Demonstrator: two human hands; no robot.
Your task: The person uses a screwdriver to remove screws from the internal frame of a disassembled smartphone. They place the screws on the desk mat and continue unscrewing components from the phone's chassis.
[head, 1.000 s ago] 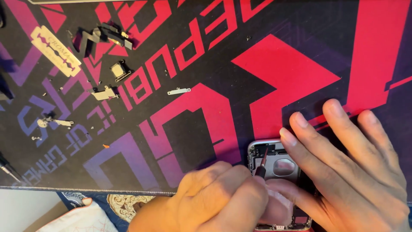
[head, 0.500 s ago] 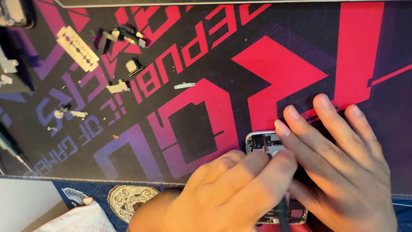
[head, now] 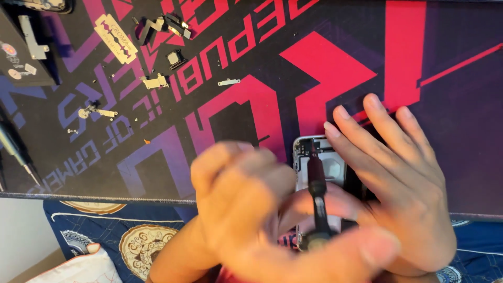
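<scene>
An opened phone [head: 335, 167], its silver frame and inner parts showing, lies near the front edge of a black, red and purple desk mat [head: 367, 68]. My right hand [head: 403, 178] rests flat over the phone's right side with its fingers spread. My left hand [head: 241, 209], blurred and close to the camera, grips a dark screwdriver [head: 316, 183]. The screwdriver's far end is over the phone's top part. The phone's lower half is hidden by both hands.
Loose parts lie on the mat's far left: a razor blade [head: 116, 39], dark brackets [head: 162, 25], small metal plates [head: 155, 81] and a thin strip [head: 229, 82]. A black box [head: 21, 52] and another tool [head: 15, 149] are at the left edge. A blue patterned cloth [head: 120, 236] lies below.
My left hand has lifted off the phone toward the camera, and the screwdriver now shows in full. My right hand stays on the phone. The view has shifted slightly.
</scene>
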